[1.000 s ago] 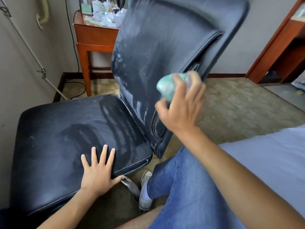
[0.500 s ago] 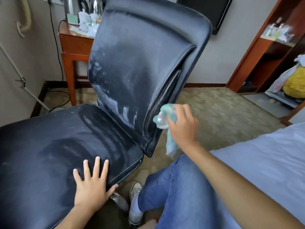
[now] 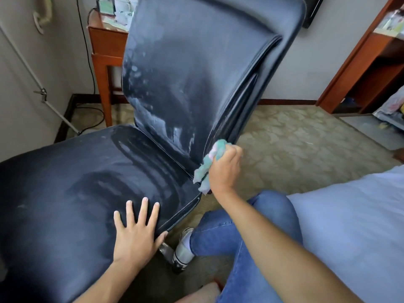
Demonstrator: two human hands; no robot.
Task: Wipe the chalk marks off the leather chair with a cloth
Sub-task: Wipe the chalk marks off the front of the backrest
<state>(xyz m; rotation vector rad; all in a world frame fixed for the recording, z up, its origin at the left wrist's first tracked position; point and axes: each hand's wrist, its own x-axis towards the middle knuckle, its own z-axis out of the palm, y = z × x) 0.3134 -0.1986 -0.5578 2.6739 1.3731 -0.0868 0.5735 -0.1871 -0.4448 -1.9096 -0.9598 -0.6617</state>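
The dark leather chair (image 3: pixel 65 182) fills the left and centre of the head view. White chalk smears cover its backrest (image 3: pixel 196 68) and streak the seat near the back. My right hand (image 3: pixel 225 169) grips a bunched teal cloth (image 3: pixel 209 162) and holds it against the lower right edge of the backrest. My left hand (image 3: pixel 137 230) rests flat on the front right part of the seat, fingers spread.
A wooden side table (image 3: pixel 105 51) with cups stands behind the chair at the left. A wooden shelf unit (image 3: pixel 371 62) is at the right. My bent leg in jeans (image 3: pixel 229 232) and a light bedsheet (image 3: pixel 349 226) lie at the lower right. Patterned carpet (image 3: pixel 295 145) covers the floor.
My right hand has carried the cloth down the right edge of the backrest, from the middle to its lower corner. My left hand has stayed flat on the seat.
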